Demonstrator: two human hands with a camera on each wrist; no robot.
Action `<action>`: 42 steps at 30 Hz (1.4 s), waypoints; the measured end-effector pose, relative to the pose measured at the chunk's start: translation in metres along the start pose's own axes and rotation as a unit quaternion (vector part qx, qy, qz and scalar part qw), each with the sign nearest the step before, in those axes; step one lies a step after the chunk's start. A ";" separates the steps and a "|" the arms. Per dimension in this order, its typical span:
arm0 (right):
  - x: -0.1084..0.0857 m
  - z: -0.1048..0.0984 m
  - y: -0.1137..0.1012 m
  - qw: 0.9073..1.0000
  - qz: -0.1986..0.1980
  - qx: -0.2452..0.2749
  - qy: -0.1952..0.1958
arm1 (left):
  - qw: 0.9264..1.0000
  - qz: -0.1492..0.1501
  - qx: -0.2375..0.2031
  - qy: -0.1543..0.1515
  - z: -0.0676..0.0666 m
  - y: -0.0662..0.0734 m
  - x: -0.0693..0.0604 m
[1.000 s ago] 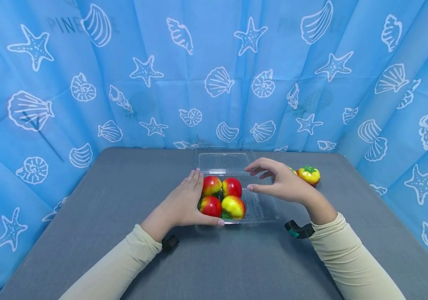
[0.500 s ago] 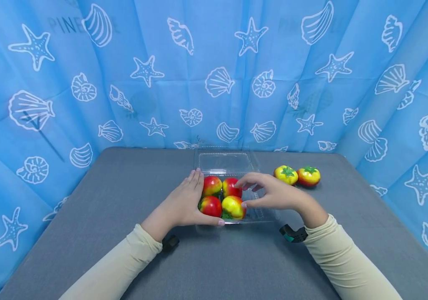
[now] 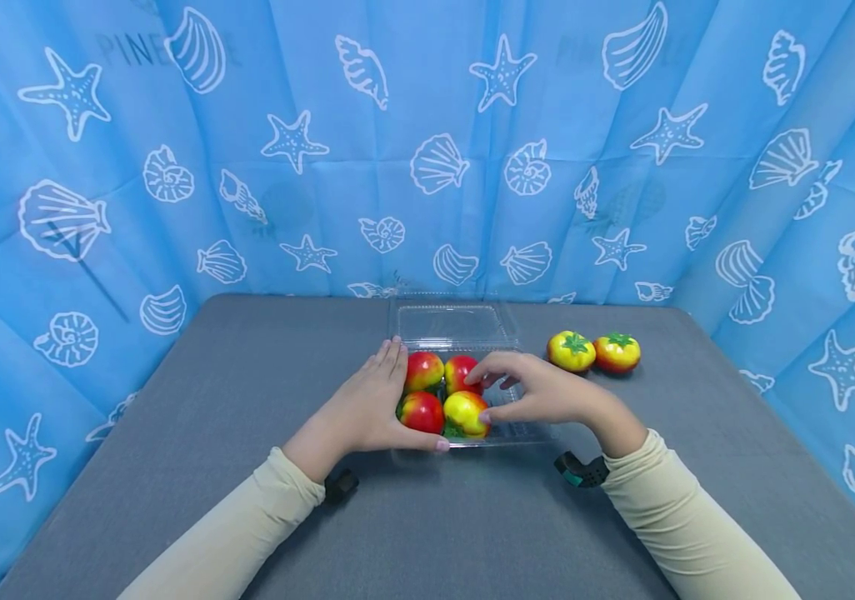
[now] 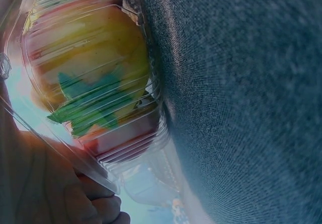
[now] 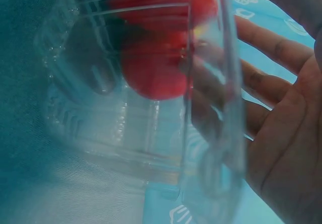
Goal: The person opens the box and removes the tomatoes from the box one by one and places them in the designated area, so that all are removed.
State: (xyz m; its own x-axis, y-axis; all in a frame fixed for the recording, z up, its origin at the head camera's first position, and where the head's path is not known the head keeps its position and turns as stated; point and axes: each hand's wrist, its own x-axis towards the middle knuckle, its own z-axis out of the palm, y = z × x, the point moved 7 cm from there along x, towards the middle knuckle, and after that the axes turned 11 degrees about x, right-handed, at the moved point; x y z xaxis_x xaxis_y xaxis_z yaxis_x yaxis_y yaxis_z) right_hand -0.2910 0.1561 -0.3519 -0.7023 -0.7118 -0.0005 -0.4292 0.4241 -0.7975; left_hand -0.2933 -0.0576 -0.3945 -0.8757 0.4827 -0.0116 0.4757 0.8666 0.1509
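Note:
A clear plastic clamshell box (image 3: 513,392) lies on the table, its lid (image 3: 448,323) folded back. Two rows of red-and-yellow toy fruits with green leafy caps fill its left part: the back right fruit (image 3: 461,372) is mostly red, the front right fruit (image 3: 465,414) mostly yellow. My left hand (image 3: 371,408) rests along the box's left side, fingers straight, thumb along the front rim. Over the right rim reaches my right hand (image 3: 536,390); its fingertips touch the back right fruit and its thumb the front right one, without gripping either. Through the box wall, the left wrist view shows a green-capped fruit (image 4: 90,48).
Two more toy fruits stand side by side behind my right hand: a yellow one (image 3: 571,351) and a red-and-yellow one (image 3: 617,353). A grey cloth (image 3: 285,533) covers the table. Behind it hangs a blue curtain (image 3: 442,225) with white shells.
My right hand has moved left and down from above the box's right part onto the right-hand fruits, uncovering the two fruits outside. My left hand has stayed in place.

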 end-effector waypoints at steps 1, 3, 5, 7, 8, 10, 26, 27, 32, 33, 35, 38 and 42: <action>0.000 0.000 0.000 1.000 0.001 0.000 0.000 | 1.000 0.000 -0.001 0.000 0.000 0.000 0.000; 0.000 0.001 0.001 1.000 0.004 0.000 -0.001 | 1.000 0.000 -0.004 -0.001 0.000 0.000 0.000; 0.000 0.002 0.001 1.000 0.005 0.000 -0.004 | 1.000 0.000 -0.004 0.000 0.000 0.000 0.000; 0.000 0.004 0.000 1.000 0.004 0.000 -0.010 | 1.000 -0.001 -0.003 0.001 0.000 0.000 0.000; 0.000 0.004 -0.001 1.000 0.003 0.000 -0.012 | 1.000 -0.001 -0.002 0.002 0.000 0.000 0.000; 0.000 0.006 -0.002 1.000 0.000 0.002 -0.019 | 1.000 -0.001 -0.001 0.004 0.000 0.000 0.000; 0.001 0.011 -0.004 1.000 0.001 0.011 -0.025 | 1.000 -0.003 0.007 0.002 0.000 0.001 -0.001; 0.001 0.012 -0.004 1.000 0.001 0.010 -0.025 | 1.000 -0.002 0.007 0.001 0.001 0.001 -0.001; 0.001 0.012 -0.004 1.000 -0.003 0.004 -0.025 | 1.000 -0.003 0.005 0.002 0.001 0.001 -0.001; 0.001 0.012 -0.004 1.000 -0.004 0.003 -0.025 | 1.000 -0.003 0.004 0.002 0.000 0.001 -0.001; 0.001 0.012 -0.004 1.000 -0.006 0.004 -0.025 | 1.000 -0.003 0.004 0.002 0.000 0.001 -0.001; 0.001 0.011 -0.004 1.000 -0.007 0.003 -0.024 | 1.000 -0.003 0.002 0.004 0.000 0.001 -0.001; 0.001 0.009 -0.003 1.000 -0.008 0.001 -0.022 | 1.000 -0.002 0.000 0.005 0.000 0.001 -0.001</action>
State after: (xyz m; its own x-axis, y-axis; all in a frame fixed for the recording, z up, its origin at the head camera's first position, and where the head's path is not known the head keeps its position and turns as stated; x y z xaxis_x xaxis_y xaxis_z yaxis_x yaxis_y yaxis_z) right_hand -0.2847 0.1489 -0.3551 -0.6691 -0.7430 -0.0146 -0.4392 0.4112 -0.7988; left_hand -0.2925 -0.0572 -0.3947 -0.8783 0.4782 -0.0022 0.4725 0.8685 0.1499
